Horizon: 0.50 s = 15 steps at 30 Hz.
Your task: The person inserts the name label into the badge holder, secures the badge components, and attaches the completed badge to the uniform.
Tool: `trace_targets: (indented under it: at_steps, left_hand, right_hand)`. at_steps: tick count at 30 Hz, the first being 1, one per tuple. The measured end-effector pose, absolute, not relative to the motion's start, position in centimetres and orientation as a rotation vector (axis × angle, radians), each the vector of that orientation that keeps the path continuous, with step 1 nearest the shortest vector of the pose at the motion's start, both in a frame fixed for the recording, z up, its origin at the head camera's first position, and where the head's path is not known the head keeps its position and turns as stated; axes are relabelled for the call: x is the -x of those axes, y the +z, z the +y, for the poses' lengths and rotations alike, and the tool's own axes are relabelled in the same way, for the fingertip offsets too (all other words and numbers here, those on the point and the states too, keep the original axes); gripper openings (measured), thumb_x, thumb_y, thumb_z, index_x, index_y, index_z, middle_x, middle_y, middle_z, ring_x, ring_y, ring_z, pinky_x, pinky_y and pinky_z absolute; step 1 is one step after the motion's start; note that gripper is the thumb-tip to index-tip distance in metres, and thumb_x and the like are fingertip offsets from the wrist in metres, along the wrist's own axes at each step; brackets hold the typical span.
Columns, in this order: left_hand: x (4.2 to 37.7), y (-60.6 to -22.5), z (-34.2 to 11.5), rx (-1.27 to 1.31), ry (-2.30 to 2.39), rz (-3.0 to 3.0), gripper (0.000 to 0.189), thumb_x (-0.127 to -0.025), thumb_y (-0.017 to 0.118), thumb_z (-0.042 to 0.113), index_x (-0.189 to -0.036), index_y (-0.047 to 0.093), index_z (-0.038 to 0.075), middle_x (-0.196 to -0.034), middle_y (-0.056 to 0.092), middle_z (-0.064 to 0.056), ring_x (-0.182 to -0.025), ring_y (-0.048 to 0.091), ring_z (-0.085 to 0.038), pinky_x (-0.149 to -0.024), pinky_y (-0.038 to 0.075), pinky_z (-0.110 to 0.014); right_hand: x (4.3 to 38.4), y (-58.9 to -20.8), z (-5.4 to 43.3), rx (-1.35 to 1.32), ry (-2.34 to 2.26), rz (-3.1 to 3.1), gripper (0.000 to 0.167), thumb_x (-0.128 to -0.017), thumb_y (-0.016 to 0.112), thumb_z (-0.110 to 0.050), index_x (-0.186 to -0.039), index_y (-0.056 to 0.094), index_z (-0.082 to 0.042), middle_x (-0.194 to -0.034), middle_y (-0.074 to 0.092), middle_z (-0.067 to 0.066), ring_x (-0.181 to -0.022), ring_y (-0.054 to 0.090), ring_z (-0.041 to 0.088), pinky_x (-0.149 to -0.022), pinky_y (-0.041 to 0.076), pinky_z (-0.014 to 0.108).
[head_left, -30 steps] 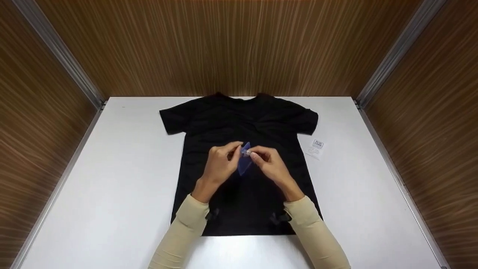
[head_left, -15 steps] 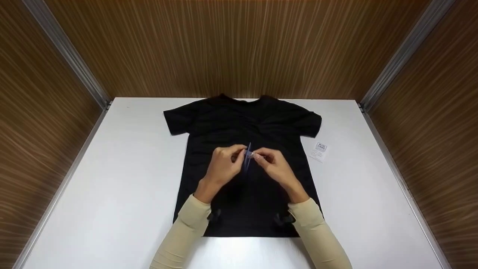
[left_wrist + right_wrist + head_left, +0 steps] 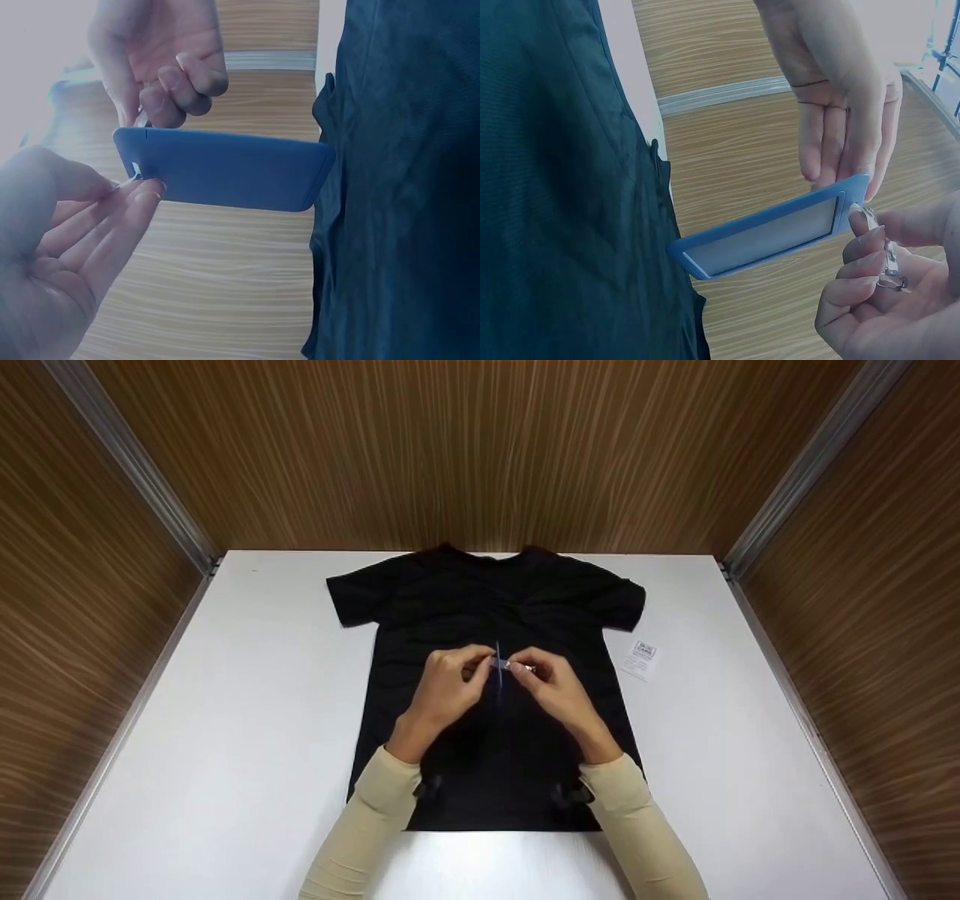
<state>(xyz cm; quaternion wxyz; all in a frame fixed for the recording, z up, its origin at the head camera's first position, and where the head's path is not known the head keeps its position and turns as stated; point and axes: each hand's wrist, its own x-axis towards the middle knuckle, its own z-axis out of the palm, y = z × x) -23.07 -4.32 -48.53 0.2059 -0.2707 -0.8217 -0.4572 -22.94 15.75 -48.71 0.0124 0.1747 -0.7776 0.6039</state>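
A blue badge holder [image 3: 499,679] hangs edge-on between the hands, above a black T-shirt [image 3: 480,607]. Its plain blue back [image 3: 232,169] shows in the left wrist view, its framed window [image 3: 772,232] in the right. My left hand [image 3: 450,682] pinches a clear strap [image 3: 136,171] at the holder's slot, thumb against fingers. On the other side, my right hand [image 3: 551,682] grips a metal clip [image 3: 891,259] joined to that strap, with part of the clip lying across the curled fingers. The strap spans from hand to hand through the holder's top end.
The T-shirt lies spread, front edge toward me, on a white table [image 3: 255,712]. A white printed card [image 3: 640,661] rests right of the shirt, below its sleeve. Wood-grain panels [image 3: 480,450] stand behind and at both sides.
The badge holder has turned from showing its blue face to edge-on. My right hand has drawn slightly right with the clip; more strap shows between the hands. The view has shifted a little.
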Motion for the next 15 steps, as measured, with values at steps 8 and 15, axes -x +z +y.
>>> trace_targets:
  at_steps: [8,15]
  left_hand:
    - [23.4,-48.3,-5.3,0.845,-1.38,-2.343,0.029,-0.098,0.072,0.02,-0.121,0.072,0.002,-0.111,0.077,-0.011,-0.096,0.077,-0.02,-0.076,0.063,-0.029]
    - [24.0,-48.7,-5.9,0.914,-1.406,-2.477,0.065,-0.089,0.082,0.035,-0.142,0.059,0.006,-0.136,0.066,-0.01,-0.12,0.068,-0.029,-0.088,0.062,-0.036]
  right_hand:
    - [23.1,-48.6,16.1,-0.581,1.886,-2.386,0.015,-0.1,0.065,-0.009,-0.104,0.073,0.003,-0.098,0.068,0.019,-0.083,0.061,0.01,-0.076,0.05,0.021]
    - [23.1,-48.4,16.3,-0.587,1.887,-2.387,0.016,-0.101,0.062,-0.007,-0.106,0.073,0.003,-0.102,0.066,0.027,-0.083,0.057,0.01,-0.076,0.047,0.021]
